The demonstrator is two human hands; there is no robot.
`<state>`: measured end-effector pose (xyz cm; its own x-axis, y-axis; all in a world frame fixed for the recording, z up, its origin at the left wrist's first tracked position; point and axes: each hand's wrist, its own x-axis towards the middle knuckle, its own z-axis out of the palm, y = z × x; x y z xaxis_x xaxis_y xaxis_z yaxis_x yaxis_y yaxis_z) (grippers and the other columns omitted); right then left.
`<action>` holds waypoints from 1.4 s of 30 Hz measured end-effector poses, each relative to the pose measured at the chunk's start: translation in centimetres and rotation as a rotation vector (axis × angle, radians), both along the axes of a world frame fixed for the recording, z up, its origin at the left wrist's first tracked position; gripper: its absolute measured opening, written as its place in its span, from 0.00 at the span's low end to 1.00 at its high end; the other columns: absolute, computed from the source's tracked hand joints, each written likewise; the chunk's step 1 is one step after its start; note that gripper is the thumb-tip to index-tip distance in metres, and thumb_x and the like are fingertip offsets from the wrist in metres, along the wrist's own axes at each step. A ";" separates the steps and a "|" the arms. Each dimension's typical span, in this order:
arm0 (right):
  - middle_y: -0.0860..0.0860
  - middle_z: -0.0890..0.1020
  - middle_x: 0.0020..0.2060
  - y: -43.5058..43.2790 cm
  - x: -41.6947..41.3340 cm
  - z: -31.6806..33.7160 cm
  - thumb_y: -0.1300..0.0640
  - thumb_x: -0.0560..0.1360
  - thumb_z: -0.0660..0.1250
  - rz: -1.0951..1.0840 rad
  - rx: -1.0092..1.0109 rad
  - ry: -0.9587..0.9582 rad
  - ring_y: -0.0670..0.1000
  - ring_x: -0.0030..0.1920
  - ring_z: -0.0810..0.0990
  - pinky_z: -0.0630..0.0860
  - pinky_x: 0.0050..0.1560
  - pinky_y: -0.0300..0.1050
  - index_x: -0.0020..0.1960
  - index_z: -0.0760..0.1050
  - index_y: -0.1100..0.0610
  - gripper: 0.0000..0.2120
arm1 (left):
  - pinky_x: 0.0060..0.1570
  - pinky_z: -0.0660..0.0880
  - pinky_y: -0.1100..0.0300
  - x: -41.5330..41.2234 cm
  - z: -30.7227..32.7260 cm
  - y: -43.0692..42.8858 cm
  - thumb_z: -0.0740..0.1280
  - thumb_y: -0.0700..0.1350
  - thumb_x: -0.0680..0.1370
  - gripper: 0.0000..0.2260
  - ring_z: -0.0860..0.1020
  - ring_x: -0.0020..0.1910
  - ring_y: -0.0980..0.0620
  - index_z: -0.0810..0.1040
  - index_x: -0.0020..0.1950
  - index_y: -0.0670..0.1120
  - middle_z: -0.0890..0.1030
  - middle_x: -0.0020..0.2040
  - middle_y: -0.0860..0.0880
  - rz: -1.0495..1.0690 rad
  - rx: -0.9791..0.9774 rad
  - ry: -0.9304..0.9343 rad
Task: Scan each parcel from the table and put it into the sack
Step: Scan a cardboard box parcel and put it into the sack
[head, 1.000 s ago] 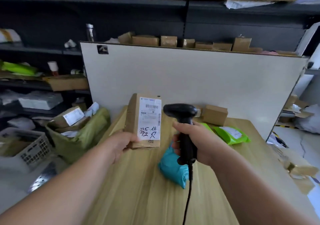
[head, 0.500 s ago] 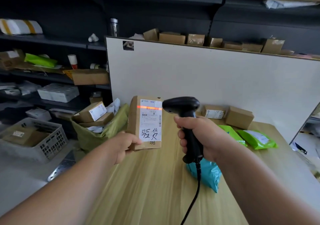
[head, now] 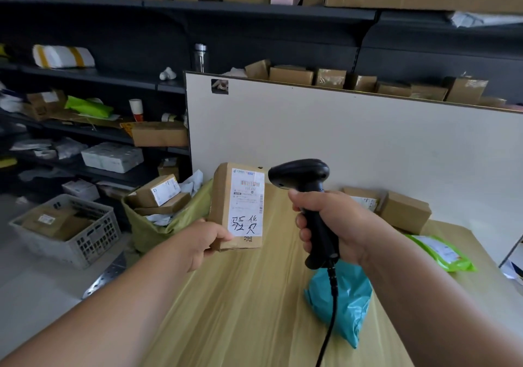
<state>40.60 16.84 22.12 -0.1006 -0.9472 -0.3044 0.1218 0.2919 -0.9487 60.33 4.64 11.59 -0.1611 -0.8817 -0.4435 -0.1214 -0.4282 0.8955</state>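
My left hand (head: 202,242) holds a brown cardboard parcel (head: 223,205) upright above the wooden table (head: 240,310), its white label with a barcode and handwriting facing me. My right hand (head: 334,222) grips a black corded barcode scanner (head: 302,180), whose head points at the label from the right, a short gap away. The green sack (head: 175,225) stands open off the table's left edge, with several boxes and papers in it.
A teal poly bag (head: 342,301) lies on the table under my right wrist. Two brown boxes (head: 404,211) and a bright green mailer (head: 441,253) sit at the back right against a white board (head: 339,140). A grey crate (head: 68,231) and dark shelves (head: 85,72) stand left.
The red scan line seen on the label half a second ago is gone. The view has swung left, and both hands keep the parcel and scanner in nearly the same pose.
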 end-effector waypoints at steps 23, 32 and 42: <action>0.52 0.76 0.29 -17.9 4.4 -6.2 0.52 0.76 0.71 0.002 0.141 -0.049 0.50 0.25 0.74 0.74 0.27 0.43 0.53 0.73 0.59 0.13 | 0.42 0.71 0.57 11.3 -3.3 -20.4 0.70 0.41 0.75 0.22 0.77 0.46 0.48 0.69 0.68 0.43 0.78 0.60 0.43 0.316 -0.042 -0.137; 0.53 0.76 0.29 -28.4 9.2 -10.6 0.52 0.76 0.71 -0.139 0.276 -0.053 0.51 0.26 0.74 0.74 0.27 0.43 0.53 0.73 0.60 0.14 | 0.47 0.76 0.51 12.7 -9.3 -34.5 0.70 0.41 0.75 0.27 0.76 0.54 0.42 0.63 0.70 0.42 0.75 0.63 0.40 0.148 0.053 -0.273; 0.54 0.77 0.30 -31.1 10.4 -13.4 0.51 0.74 0.73 -0.227 0.340 -0.008 0.51 0.27 0.75 0.75 0.28 0.44 0.52 0.74 0.59 0.14 | 0.39 0.68 0.56 12.2 -13.7 -38.2 0.64 0.44 0.78 0.22 0.71 0.46 0.47 0.65 0.71 0.41 0.74 0.64 0.42 -0.072 0.015 -0.510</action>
